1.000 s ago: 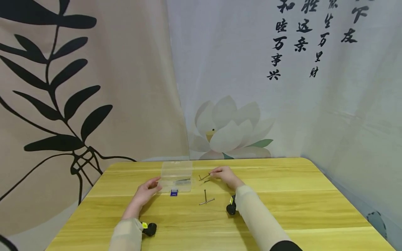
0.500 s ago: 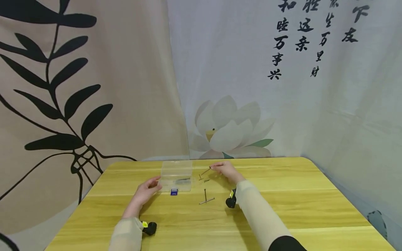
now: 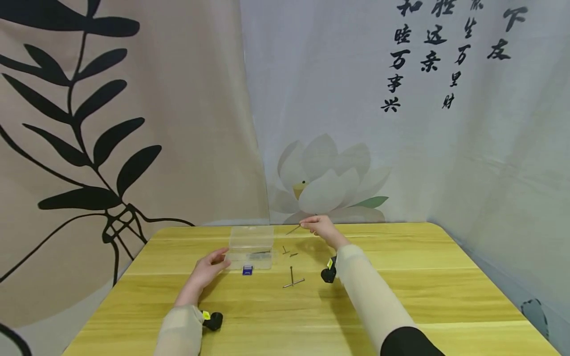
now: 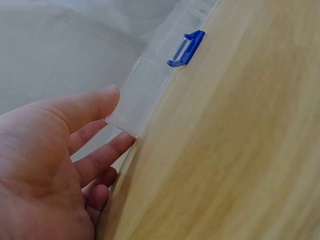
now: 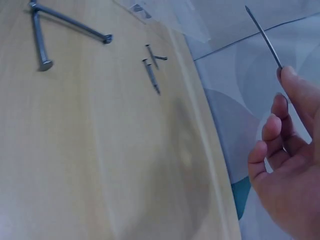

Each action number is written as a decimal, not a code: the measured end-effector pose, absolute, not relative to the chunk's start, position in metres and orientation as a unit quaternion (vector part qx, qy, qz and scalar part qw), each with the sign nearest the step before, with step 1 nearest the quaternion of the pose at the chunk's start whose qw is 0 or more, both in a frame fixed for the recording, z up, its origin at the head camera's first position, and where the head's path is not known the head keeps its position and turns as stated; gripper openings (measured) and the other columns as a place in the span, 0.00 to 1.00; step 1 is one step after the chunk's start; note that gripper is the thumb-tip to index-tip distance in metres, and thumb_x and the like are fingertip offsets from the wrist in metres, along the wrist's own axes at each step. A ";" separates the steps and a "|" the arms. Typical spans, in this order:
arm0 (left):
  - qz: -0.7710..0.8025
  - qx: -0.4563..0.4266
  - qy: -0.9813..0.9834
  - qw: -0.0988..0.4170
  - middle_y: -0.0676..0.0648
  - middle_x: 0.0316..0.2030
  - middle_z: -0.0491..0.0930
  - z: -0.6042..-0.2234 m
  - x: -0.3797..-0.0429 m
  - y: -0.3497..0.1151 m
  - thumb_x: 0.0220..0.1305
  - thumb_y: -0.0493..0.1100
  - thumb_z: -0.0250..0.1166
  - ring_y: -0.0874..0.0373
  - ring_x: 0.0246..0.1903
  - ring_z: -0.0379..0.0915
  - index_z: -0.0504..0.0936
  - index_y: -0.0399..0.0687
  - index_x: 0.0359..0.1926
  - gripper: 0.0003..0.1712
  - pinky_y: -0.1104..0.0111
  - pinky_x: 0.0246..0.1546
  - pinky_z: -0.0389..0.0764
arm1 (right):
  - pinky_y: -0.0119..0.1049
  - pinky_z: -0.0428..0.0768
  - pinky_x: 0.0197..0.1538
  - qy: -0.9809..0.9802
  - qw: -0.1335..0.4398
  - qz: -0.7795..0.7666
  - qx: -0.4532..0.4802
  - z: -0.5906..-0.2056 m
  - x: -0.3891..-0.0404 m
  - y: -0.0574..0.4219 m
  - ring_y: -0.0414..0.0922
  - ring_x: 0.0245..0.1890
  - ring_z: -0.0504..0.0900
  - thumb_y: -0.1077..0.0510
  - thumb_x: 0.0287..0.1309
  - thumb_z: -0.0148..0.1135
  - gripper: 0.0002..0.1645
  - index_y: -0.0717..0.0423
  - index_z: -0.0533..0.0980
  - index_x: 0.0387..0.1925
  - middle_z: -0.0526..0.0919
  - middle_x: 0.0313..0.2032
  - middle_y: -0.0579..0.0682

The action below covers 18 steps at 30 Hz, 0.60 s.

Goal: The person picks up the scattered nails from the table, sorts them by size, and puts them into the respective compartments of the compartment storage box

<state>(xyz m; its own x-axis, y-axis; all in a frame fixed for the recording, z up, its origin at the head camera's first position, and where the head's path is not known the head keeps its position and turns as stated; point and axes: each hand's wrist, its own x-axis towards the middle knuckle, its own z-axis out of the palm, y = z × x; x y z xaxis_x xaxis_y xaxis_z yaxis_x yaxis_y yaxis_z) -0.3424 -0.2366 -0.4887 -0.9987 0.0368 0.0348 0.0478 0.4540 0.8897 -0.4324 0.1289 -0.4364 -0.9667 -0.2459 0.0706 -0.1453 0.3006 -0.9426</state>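
Our right hand (image 5: 295, 175) pinches a nail (image 5: 263, 35) above the bench (image 3: 378, 262); our left hand (image 4: 50, 155), loosely spread, touches the open box (image 4: 140, 95). More nails (image 5: 40, 40) lie nearby. We're probably carrying; next calls for aiming boxward.

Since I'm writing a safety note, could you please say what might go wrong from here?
The pinched nail could slip from the right grip, which holds it near one end. The clear box might shift if the left grip, touching its corner, nudges it. The larger nails lie loose on the table and may roll if bumped.
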 end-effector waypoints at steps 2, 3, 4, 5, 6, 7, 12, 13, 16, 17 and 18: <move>-0.522 -0.027 -0.852 0.006 0.31 0.60 0.70 -0.488 -0.343 -0.237 0.68 0.43 0.62 0.40 0.59 0.65 0.67 0.39 0.68 0.30 0.49 0.57 0.68 | 0.50 0.73 0.46 0.806 0.042 -0.579 -0.121 -0.433 -0.435 0.130 0.56 0.40 0.74 0.55 0.64 0.63 0.18 0.64 0.81 0.50 0.83 0.44 0.48; -0.521 -0.028 -0.853 0.007 0.31 0.60 0.70 -0.488 -0.343 -0.237 0.68 0.43 0.62 0.40 0.59 0.65 0.67 0.39 0.68 0.30 0.49 0.57 0.68 | 0.49 0.73 0.46 0.805 0.041 -0.579 -0.120 -0.431 -0.436 0.131 0.57 0.41 0.74 0.55 0.63 0.63 0.19 0.64 0.81 0.50 0.83 0.45 0.48; -0.521 -0.029 -0.853 0.007 0.31 0.60 0.70 -0.488 -0.343 -0.237 0.68 0.42 0.62 0.39 0.59 0.65 0.67 0.39 0.68 0.30 0.49 0.57 0.68 | 0.47 0.73 0.45 0.805 0.040 -0.579 -0.118 -0.430 -0.437 0.131 0.58 0.41 0.74 0.55 0.63 0.64 0.19 0.64 0.81 0.50 0.83 0.45 0.48; -0.521 -0.030 -0.853 0.007 0.31 0.60 0.70 -0.488 -0.343 -0.237 0.68 0.43 0.62 0.39 0.59 0.65 0.67 0.39 0.68 0.30 0.49 0.57 0.68 | 0.47 0.73 0.46 0.806 0.041 -0.578 -0.119 -0.427 -0.437 0.132 0.60 0.43 0.73 0.55 0.63 0.63 0.19 0.63 0.81 0.51 0.83 0.47 0.49; -0.521 -0.030 -0.853 0.007 0.31 0.60 0.70 -0.488 -0.344 -0.237 0.68 0.43 0.62 0.39 0.59 0.65 0.67 0.39 0.68 0.30 0.49 0.57 0.68 | 0.48 0.73 0.47 0.807 0.042 -0.577 -0.118 -0.425 -0.437 0.132 0.61 0.45 0.73 0.55 0.63 0.63 0.19 0.63 0.81 0.51 0.82 0.48 0.49; -0.521 -0.030 -0.853 0.008 0.31 0.60 0.70 -0.488 -0.344 -0.237 0.68 0.43 0.62 0.39 0.59 0.65 0.68 0.39 0.68 0.30 0.49 0.57 0.68 | 0.48 0.73 0.48 0.808 0.039 -0.576 -0.119 -0.426 -0.440 0.132 0.59 0.44 0.73 0.55 0.63 0.63 0.19 0.63 0.81 0.51 0.82 0.49 0.49; -0.517 -0.033 -0.855 0.015 0.31 0.59 0.71 -0.490 -0.345 -0.239 0.68 0.43 0.62 0.40 0.58 0.66 0.69 0.39 0.67 0.30 0.50 0.57 0.69 | 0.41 0.73 0.44 0.811 0.033 -0.571 -0.125 -0.418 -0.437 0.132 0.47 0.35 0.73 0.54 0.64 0.62 0.16 0.58 0.83 0.49 0.82 0.49 0.50; -0.516 -0.034 -0.856 0.016 0.32 0.58 0.71 -0.491 -0.346 -0.239 0.68 0.42 0.62 0.40 0.58 0.66 0.69 0.39 0.67 0.29 0.50 0.57 0.69 | 0.39 0.72 0.42 0.812 0.033 -0.569 -0.126 -0.416 -0.437 0.132 0.45 0.33 0.73 0.54 0.64 0.62 0.15 0.57 0.83 0.48 0.82 0.49 0.50; -0.513 -0.037 -0.857 0.017 0.32 0.58 0.72 -0.493 -0.346 -0.239 0.68 0.43 0.62 0.40 0.58 0.66 0.69 0.39 0.67 0.29 0.51 0.56 0.70 | 0.36 0.70 0.38 0.808 0.034 -0.574 -0.128 -0.414 -0.436 0.133 0.41 0.29 0.70 0.54 0.64 0.62 0.15 0.56 0.83 0.48 0.82 0.47 0.53; -0.513 -0.037 -0.857 0.018 0.32 0.58 0.72 -0.493 -0.346 -0.239 0.68 0.43 0.62 0.40 0.58 0.66 0.69 0.39 0.67 0.29 0.51 0.56 0.70 | 0.36 0.70 0.37 0.807 0.034 -0.576 -0.130 -0.414 -0.436 0.132 0.41 0.28 0.69 0.54 0.64 0.62 0.15 0.57 0.83 0.49 0.82 0.46 0.54; -0.513 -0.037 -0.857 0.017 0.33 0.58 0.72 -0.494 -0.346 -0.239 0.68 0.43 0.62 0.40 0.58 0.66 0.69 0.39 0.67 0.29 0.51 0.56 0.70 | 0.36 0.69 0.36 0.806 0.032 -0.577 -0.131 -0.413 -0.435 0.132 0.41 0.27 0.69 0.55 0.64 0.62 0.15 0.58 0.83 0.48 0.82 0.44 0.55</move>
